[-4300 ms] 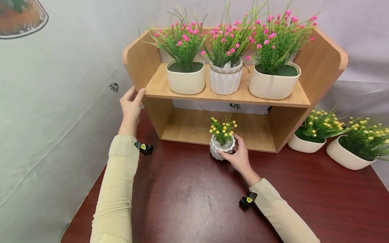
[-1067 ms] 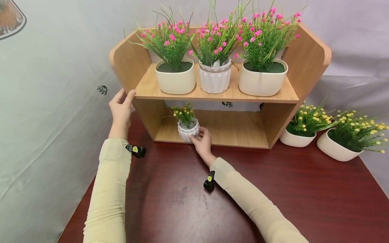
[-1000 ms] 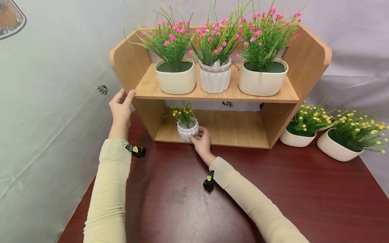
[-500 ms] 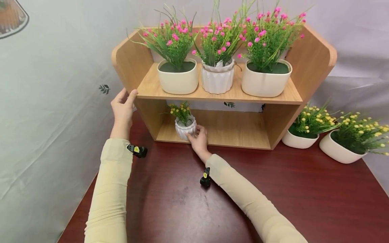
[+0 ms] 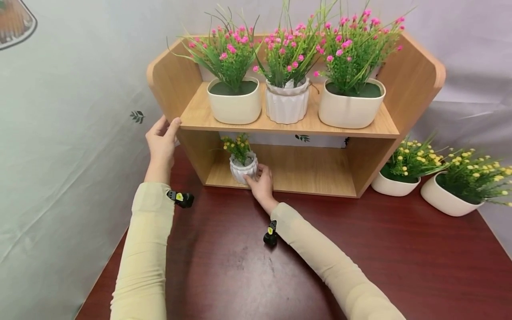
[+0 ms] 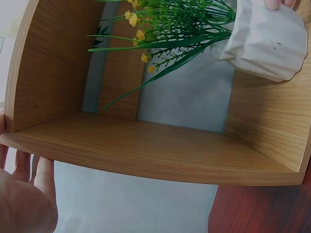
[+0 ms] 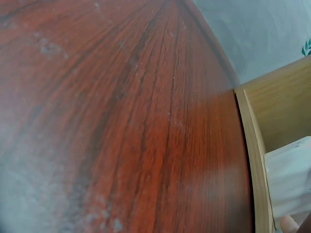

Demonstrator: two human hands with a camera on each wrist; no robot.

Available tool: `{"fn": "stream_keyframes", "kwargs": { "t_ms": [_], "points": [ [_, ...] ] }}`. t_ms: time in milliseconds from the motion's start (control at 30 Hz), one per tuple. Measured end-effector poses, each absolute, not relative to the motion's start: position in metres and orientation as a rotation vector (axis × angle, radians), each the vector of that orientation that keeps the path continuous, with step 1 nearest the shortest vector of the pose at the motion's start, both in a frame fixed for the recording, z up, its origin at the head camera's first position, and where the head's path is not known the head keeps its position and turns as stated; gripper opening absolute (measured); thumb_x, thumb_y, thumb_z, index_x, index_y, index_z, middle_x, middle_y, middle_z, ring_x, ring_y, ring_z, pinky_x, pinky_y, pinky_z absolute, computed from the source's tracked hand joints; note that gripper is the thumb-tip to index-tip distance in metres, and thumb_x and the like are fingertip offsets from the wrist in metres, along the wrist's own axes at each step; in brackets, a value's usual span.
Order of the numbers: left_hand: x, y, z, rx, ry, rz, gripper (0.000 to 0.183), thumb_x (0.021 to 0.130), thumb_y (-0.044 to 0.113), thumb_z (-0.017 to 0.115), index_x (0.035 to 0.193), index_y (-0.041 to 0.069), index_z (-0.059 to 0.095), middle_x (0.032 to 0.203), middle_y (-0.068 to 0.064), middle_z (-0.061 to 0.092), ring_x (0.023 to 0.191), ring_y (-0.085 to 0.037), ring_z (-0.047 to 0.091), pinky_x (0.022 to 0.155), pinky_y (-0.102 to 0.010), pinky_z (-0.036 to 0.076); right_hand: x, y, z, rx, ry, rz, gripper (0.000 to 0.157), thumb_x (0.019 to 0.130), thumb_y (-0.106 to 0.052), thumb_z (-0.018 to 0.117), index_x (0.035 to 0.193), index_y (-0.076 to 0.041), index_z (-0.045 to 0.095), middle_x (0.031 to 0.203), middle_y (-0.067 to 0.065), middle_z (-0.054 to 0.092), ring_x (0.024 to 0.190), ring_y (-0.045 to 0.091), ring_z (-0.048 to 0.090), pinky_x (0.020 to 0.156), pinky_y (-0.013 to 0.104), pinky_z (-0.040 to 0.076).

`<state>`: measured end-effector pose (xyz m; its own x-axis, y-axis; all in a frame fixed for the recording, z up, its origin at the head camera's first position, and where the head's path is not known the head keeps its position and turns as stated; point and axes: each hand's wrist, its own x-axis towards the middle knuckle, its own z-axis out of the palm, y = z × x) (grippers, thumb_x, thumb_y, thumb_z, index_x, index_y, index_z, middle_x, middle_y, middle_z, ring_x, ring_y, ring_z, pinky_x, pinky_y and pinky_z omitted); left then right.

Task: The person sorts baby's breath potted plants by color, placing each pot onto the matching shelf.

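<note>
My right hand point(image 5: 263, 184) grips the side of a small white fluted pot with yellow flowers point(image 5: 242, 171). The pot stands at the left end of the lower board of a two-tier wooden shelf point(image 5: 316, 171). In the left wrist view, the white pot point(image 6: 272, 41) shows above that board, with fingertips on its side. At the right wrist view's lower corner, only a bit of the pot point(image 7: 291, 177) and a fingertip appear. My left hand point(image 5: 160, 144) holds the shelf's left side panel at the middle board, thumb on the front edge, fingers outside.
Two oval cream pots point(image 5: 234, 104) point(image 5: 352, 109) and a white fluted pot point(image 5: 286, 104), all with pink flowers, line the upper board. Right of the shelf, two cream pots with yellow flowers point(image 5: 396, 184) point(image 5: 450, 195) stand on the dark red table point(image 5: 224, 249). A grey wall point(image 5: 72, 146) borders the left.
My right hand has carried the small yellow-flowered pot from in front of the shelf leftward onto the lower board, then slightly deeper. My left hand keeps its hold on the panel.
</note>
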<state>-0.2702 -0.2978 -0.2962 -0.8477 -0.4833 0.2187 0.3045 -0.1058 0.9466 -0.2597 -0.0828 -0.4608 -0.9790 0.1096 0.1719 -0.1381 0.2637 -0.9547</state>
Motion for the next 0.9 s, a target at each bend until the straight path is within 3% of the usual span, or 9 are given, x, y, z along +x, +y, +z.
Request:
{"fn": "stream_keyframes", "kwargs": {
  "t_ms": [633, 900],
  "points": [
    [-0.268, -0.300, -0.293, 0.246, -1.670, -2.021, 0.043, 0.083, 0.015, 0.073, 0.125, 0.016, 0.064, 0.122, -0.006, 0.064, 0.109, -0.017, 0.060, 0.105, -0.041, 0.040, -0.228, -0.054, -0.445, 0.133, -2.128, 1.983, 0.058, 0.081, -0.007, 0.074, 0.127, 0.012, 0.045, 0.127, 0.033, 0.049, 0.118, 0.046, 0.048, 0.096, 0.054, 0.044],
    [-0.267, -0.299, -0.293, 0.259, -1.689, -2.011, 0.044, 0.082, 0.018, 0.074, 0.125, 0.018, 0.064, 0.125, -0.005, 0.063, 0.112, -0.017, 0.059, 0.107, -0.041, 0.039, -0.204, -0.034, -0.427, 0.195, -2.027, 1.936, 0.056, 0.079, -0.007, 0.076, 0.125, 0.009, 0.049, 0.123, 0.027, 0.053, 0.116, 0.045, 0.049, 0.092, 0.055, 0.046]
  ]
}}
